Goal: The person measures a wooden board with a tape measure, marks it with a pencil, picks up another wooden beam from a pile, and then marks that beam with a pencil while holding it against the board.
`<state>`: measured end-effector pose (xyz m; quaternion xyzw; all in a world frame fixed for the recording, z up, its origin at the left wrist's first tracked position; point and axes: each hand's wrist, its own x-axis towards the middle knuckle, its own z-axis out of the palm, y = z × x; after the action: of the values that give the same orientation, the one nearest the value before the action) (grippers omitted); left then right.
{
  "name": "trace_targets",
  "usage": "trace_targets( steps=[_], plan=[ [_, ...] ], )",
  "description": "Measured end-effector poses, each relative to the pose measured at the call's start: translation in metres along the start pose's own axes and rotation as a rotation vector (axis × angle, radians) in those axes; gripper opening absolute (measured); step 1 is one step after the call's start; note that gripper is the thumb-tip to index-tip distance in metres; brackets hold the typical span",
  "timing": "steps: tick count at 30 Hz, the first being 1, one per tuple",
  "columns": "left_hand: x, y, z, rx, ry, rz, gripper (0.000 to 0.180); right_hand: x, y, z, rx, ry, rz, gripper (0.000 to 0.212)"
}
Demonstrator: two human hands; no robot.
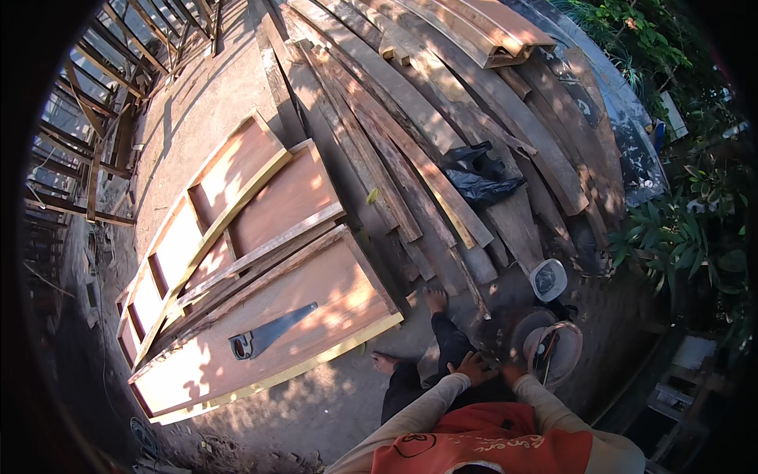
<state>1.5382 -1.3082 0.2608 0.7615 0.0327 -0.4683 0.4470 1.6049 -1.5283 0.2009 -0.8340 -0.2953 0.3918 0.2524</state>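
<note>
Presumably light and stiff, the brown tub (pixel 577 353) beside the right fingers (pixel 514 369) suited rim-holding; whether they or the left fingers (pixel 482 370) grasped anything was indeterminable.

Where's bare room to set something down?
The nearest panel is bare either side of the saw; mostly bare ground lies between panel and left foot. Crowded: the planks under the black bag; the tub beside the right hand.
</note>
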Motion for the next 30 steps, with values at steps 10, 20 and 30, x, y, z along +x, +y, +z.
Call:
trace_targets(
  steps=[10, 20, 30],
  plan=[
    [0.087, 0.036, -0.063, -0.285, 0.364, -0.474, 0.06, 0.322, 0.061, -0.079, 0.044, 0.296, 0.277, 0.071],
    [0.138, 0.033, -0.091, -0.345, 0.41, -0.54, 0.045, 0.501, 0.031, -0.147, -0.281, 0.221, 0.433, 0.104],
    [0.158, 0.029, -0.093, -0.351, 0.404, -0.522, 0.043, 0.531, 0.091, -0.134, -0.362, 0.144, 0.408, 0.104]
  ],
)
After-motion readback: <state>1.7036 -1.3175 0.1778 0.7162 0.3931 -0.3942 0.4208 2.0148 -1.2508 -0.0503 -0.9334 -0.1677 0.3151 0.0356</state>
